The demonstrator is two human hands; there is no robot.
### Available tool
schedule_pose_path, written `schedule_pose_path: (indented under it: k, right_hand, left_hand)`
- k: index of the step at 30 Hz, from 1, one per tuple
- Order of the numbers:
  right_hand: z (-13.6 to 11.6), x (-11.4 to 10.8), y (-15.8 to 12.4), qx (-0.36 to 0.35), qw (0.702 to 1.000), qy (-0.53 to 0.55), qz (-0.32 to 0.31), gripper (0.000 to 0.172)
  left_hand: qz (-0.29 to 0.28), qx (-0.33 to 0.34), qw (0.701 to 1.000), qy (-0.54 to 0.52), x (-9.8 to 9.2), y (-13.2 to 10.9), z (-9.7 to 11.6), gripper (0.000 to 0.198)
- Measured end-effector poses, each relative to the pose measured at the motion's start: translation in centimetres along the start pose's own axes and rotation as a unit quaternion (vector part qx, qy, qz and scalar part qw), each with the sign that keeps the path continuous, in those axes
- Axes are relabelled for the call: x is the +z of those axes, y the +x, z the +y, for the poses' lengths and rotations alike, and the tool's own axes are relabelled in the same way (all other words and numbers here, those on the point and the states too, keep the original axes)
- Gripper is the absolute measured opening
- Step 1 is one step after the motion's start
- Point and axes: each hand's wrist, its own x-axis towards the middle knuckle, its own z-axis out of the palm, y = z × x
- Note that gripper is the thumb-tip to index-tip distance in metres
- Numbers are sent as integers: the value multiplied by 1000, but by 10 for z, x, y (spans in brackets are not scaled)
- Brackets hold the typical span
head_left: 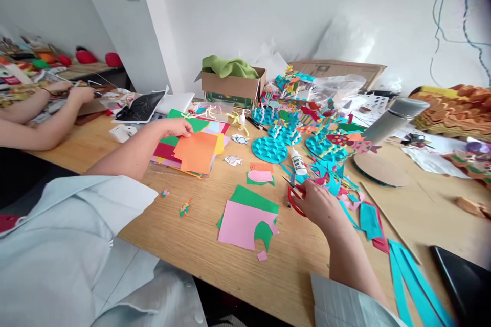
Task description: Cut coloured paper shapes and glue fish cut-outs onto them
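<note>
My left hand pinches the upper left edge of a sheet of orange paper. That sheet lies over a stack of coloured paper. My right hand grips red-handled scissors, their blades pointing to the upper left. Between the hands lie a cut pink sheet and a green sheet partly under it. Beyond these are a small pink and green piece and white paper fish cutouts. A white glue bottle stands near the scissors.
Several round blue bases with paper fish stand at the back. Blue paper scraps, a thin stick, a grey thermos and a black tablet-like device are on the right. At left, another person's hands work.
</note>
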Motion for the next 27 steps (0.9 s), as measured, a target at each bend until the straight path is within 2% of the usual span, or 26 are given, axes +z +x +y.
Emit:
schedule_pose_path:
  k: [2,5,14,22,27]
  right_hand:
    - [1,-2,-1,9,1000,-15,-10,22]
    - [2,-3,-2,20,999,-23,-20,25]
    - [6,4,-1,25,999,-42,-21,32]
    - [6,3,-2,38,998,-45,-21,32]
    - [6,1,-3,47,997,-55,-18,33]
  left_hand:
    - [-15,-9,1000,18,1,5,-3,36]
    - [-22,-19,999,42,3,13,-6,37]
    - [13,-41,995,90,12,34,-16,36]
    - [18,-20,992,122,18,28,-8,36]
    - [10,11,991,136,6,17,4,38]
